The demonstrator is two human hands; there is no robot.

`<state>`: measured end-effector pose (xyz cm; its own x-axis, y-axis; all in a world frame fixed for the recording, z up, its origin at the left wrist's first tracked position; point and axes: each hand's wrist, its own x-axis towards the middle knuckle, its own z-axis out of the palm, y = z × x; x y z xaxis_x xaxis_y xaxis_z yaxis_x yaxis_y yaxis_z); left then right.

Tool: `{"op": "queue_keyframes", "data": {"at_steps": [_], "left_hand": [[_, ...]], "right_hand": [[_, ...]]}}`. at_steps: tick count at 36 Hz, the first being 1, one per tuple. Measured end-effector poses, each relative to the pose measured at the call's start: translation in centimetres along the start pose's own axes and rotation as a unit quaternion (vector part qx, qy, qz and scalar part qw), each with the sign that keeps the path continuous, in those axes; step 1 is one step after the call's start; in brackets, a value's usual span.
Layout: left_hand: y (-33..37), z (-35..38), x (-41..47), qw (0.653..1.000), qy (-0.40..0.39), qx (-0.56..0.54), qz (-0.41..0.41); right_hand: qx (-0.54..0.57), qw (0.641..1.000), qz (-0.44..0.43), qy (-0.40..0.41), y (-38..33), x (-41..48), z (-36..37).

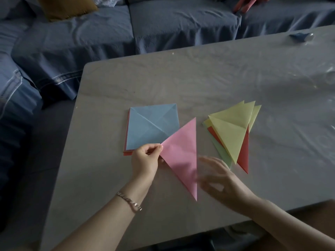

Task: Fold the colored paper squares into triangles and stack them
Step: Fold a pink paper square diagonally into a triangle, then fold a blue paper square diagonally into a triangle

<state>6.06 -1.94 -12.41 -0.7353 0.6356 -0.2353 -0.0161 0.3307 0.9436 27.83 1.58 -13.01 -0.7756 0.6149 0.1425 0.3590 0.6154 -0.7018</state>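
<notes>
Pink triangle (183, 160): a folded sheet between the two piles, with one corner overlapping the lower right corner of the blue sheet. Its long straight edge is on the right side and its lower tip points toward the person.
Left hand (145, 160): thumb and fingertips pinch the left corner of the pink triangle.
Right hand (215, 176): blurred, fingers loosely spread and holding nothing, just beside the pink triangle's long edge. Whether it touches the paper cannot be told.
Pile of squares (152, 125): flat on the table, left of the pink triangle. A blue sheet with diagonal creases lies on top, and red edges show along the left and bottom sides beneath it.
Pile of triangles (233, 129): on the table to the right, loosely fanned. Several yellow ones lie on top, and a red triangle (243, 156) and a green triangle (223, 154) stick out from under them.
Table (181, 78): pale grey, under a wrinkled clear cover.
Bracelet (129, 201): on the left wrist.
Sofa (108, 33): blue, beyond the table, with a mustard cushion (67, 6) on it.
Small blue object (300, 37): at the far right edge of the table, too blurred to tell what it is.
</notes>
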Motion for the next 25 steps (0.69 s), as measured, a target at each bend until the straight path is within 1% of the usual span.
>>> {"op": "queue_keyframes", "data": {"at_steps": [2,3,5,6,8,10,11,12,13,15,16,17,19,21,22,25], "left_hand": [[0.6,-0.3,-0.2,0.999,0.004,-0.017,0.026],[0.9,-0.5,-0.3,0.999,0.003,-0.024,0.04],[1.5,-0.7,-0.4,0.997,0.0,-0.031,0.071],[2.0,-0.7,-0.6,0.996,0.002,-0.025,0.089],[2.8,-0.6,-0.6,0.994,-0.014,-0.03,0.106],[3.5,-0.5,-0.5,0.991,-0.066,-0.06,0.099],[3.5,-0.5,-0.3,0.988,-0.092,-0.057,0.105],[3.4,-0.7,0.1,0.985,-0.112,-0.017,0.129],[3.1,-0.9,0.7,0.979,-0.121,0.05,0.156],[2.3,-1.6,2.2,0.952,-0.129,0.195,0.196],[1.9,-2.0,2.9,0.937,-0.134,0.247,0.205],[1.5,-2.4,3.6,0.924,-0.14,0.289,0.209],[0.8,-2.9,4.7,0.901,-0.145,0.353,0.207],[0.2,-3.1,5.4,0.894,-0.143,0.376,0.199],[-0.1,-3.2,5.6,0.896,-0.141,0.375,0.192],[-0.5,-3.4,5.8,0.897,-0.136,0.376,0.187]], "right_hand": [[0.111,0.989,0.094,0.037,-1.5,1.2,-0.3],[0.176,0.975,0.128,0.039,-2.2,1.9,-0.5],[0.304,0.936,0.172,0.048,-3.3,2.9,-0.9],[0.344,0.919,0.182,0.063,-3.6,3.3,-1.1],[0.371,0.9,0.203,0.105,-3.7,4.0,-1.2],[0.349,0.896,0.225,0.159,-3.4,4.5,-1.3],[0.336,0.893,0.233,0.188,-3.1,4.8,-1.6],[0.323,0.887,0.244,0.22,-2.7,4.9,-2.1],[0.305,0.882,0.255,0.253,-2.2,5.0,-2.8],[0.263,0.872,0.274,0.308,-1.1,5.0,-4.5],[0.239,0.869,0.289,0.323,-0.6,4.9,-5.3],[0.205,0.87,0.306,0.328,0.0,4.9,-6.0],[0.105,0.881,0.347,0.303,1.1,4.5,-6.8],[0.009,0.891,0.364,0.272,1.5,4.0,-7.0],[-0.022,0.898,0.351,0.265,1.3,3.8,-6.8],[-0.065,0.93,0.255,0.256,0.3,4.0,-5.1]]}}
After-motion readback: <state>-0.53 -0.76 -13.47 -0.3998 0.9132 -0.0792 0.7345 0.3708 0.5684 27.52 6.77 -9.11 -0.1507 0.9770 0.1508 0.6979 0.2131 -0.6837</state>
